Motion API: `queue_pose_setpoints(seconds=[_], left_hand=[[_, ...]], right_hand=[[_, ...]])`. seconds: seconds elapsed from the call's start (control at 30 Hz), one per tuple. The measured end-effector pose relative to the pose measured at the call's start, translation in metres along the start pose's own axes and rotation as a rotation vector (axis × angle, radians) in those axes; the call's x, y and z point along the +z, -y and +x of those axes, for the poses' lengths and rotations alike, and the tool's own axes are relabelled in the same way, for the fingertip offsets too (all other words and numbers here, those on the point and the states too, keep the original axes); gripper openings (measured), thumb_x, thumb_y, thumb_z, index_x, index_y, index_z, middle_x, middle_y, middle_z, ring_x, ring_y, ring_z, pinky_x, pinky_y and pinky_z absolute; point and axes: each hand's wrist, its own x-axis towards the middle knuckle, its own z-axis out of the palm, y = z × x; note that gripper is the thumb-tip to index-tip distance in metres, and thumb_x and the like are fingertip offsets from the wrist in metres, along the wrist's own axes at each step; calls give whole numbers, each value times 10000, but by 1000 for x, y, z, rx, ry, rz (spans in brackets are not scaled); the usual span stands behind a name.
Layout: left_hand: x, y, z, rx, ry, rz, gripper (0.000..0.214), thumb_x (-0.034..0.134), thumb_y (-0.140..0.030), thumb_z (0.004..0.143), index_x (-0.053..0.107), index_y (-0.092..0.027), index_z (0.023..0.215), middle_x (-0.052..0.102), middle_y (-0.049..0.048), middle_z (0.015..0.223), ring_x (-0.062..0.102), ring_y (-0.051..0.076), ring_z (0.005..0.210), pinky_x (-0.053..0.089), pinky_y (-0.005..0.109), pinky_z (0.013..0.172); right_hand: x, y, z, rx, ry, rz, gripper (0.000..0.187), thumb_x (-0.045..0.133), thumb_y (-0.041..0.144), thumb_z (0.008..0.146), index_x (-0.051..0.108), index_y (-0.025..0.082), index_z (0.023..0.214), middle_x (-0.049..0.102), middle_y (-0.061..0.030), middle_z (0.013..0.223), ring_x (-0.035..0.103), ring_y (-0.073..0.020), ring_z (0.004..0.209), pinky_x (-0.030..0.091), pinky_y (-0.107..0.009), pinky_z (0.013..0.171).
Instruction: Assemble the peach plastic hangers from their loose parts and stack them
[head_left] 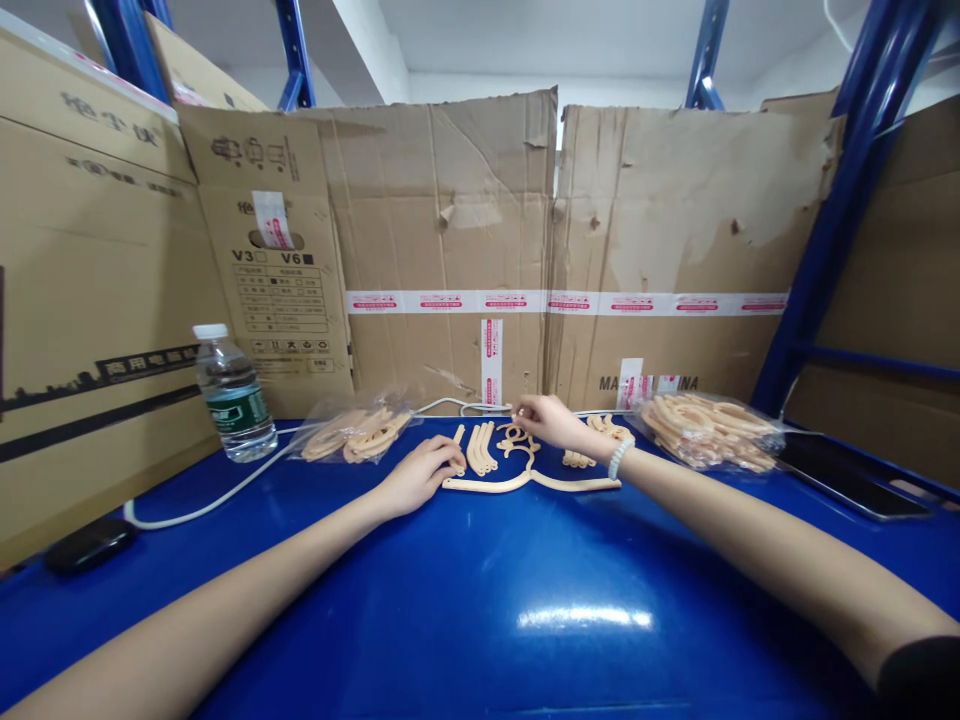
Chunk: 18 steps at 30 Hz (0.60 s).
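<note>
A pattern of tan curved strips lies at the back of the blue table. Two long curved strips meet at its front, with several shorter curved strips side by side behind them and small rounded pieces in the middle. My left hand rests at the left side, its bent fingers closed at the lower end of a straight tan strip. Over the back of the pattern, my right hand has its fingertips pinched together; whatever is between them is too small to name. Its wrist partly covers more strips.
Clear plastic bags of tan pieces lie at left and right. A water bottle, a white cable and a black object are at left, a dark phone-like slab at right. Cardboard walls the back.
</note>
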Motion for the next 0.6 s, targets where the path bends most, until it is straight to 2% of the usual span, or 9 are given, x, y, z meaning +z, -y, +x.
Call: queue_pose_setpoints(seconds=[0.2, 0.33, 0.43, 0.53, 0.6], left_hand=[[2, 2, 2, -37, -94, -48, 171, 441, -194, 896, 603, -202, 840, 607, 55, 972, 572, 215, 976, 442, 369, 917], [-3, 1, 4, -75, -211, -81, 144, 444, -221, 901, 585, -200, 877, 612, 54, 943, 581, 219, 954, 456, 381, 897], [-10, -12, 5, -88, -271, -110, 163, 460, -270, 913, 601, -189, 929, 620, 74, 1022, 584, 222, 986, 480, 373, 872], [-15, -34, 5, -68, -334, -204, 211, 480, -308, 918, 651, -185, 906, 621, 82, 1098, 567, 229, 1085, 490, 365, 895], [-15, -51, 5, -44, -380, -303, 184, 532, -295, 891, 682, -189, 874, 645, 74, 1049, 583, 226, 1067, 495, 371, 905]], right_hand=[[-19, 25, -35, 148, -67, 358, 131, 512, 294, 890, 517, 166, 917, 691, -65, 790, 675, -148, 680, 541, -250, 566], [-23, 45, -71, 283, -74, 742, 280, 683, 382, 795, 571, 163, 928, 695, -63, 815, 681, -146, 714, 540, -220, 542], [-21, 57, -92, 361, -84, 949, 362, 790, 386, 691, 607, 158, 906, 696, -47, 781, 684, -148, 729, 531, -201, 536], [-18, 64, -102, 370, -96, 1028, 372, 810, 376, 668, 626, 162, 910, 699, -40, 773, 689, -152, 742, 528, -199, 533], [-17, 67, -105, 358, -102, 1054, 361, 810, 369, 671, 638, 167, 915, 700, -37, 773, 691, -152, 737, 528, -203, 535]])
